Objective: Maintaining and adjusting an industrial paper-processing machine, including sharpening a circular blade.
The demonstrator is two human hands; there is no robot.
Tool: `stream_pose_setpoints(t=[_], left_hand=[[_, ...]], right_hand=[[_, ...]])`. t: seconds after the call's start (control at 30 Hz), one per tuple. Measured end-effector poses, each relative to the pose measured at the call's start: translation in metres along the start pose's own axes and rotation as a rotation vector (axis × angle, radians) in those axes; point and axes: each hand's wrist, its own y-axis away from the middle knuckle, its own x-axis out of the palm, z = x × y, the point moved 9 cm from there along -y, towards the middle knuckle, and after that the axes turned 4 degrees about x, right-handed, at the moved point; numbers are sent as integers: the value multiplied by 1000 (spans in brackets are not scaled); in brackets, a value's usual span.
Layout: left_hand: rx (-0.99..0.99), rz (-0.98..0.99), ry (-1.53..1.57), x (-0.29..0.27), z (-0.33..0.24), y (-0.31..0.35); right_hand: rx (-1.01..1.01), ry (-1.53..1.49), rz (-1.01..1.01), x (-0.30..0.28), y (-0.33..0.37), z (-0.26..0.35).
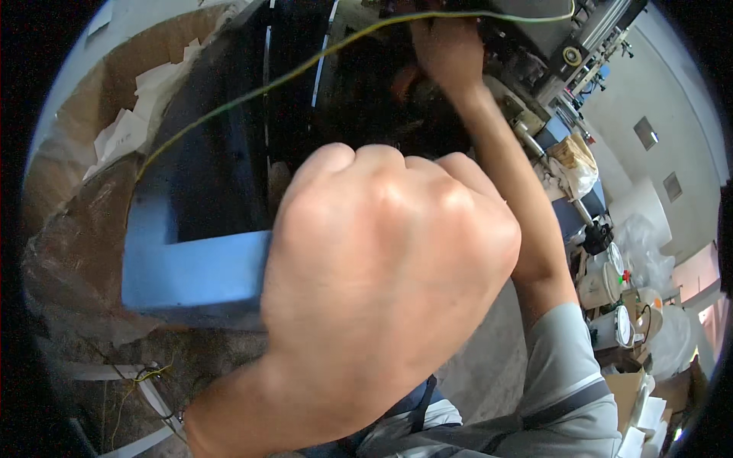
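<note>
My left hand (389, 252) fills the middle of the picture, very near the camera, its back and knuckles toward me. Its fingers are curled under into a closed fist, and whatever may be inside is hidden. Behind it, a blue frame (206, 271) borders a dark recessed part of a machine (221, 168). My right arm stretches up and away, with my right hand (450, 53) over the dark far part of the machine. Shadow and blur hide the right fingers there. A thin yellow-green wire (305, 67) arcs across the machine above the recess.
A large brown carton (57, 221) with white paper pieces (126, 137) stands at the left. Metal rails (592, 46) sit at the far right. White buckets (603, 286) and clear plastic bags (641, 244) crowd the right side. White strips (156, 401) lie at the lower left.
</note>
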Motion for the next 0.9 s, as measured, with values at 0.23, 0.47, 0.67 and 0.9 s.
stream_pose_setpoints(t=[0.23, 0.47, 0.67, 0.9], left_hand=[[-8, -19, -11, -3, 3, 0], [13, -17, 24, -2, -1, -2], [33, -14, 1, 0, -2, -1], [31, -21, 4, 0, -1, -2]], right_hand=[[28, 107, 299, 28, -3, -8], [-139, 198, 126, 28, -6, -31], [-225, 345, 113, 30, -3, -30], [-239, 287, 77, 35, -10, -25]])
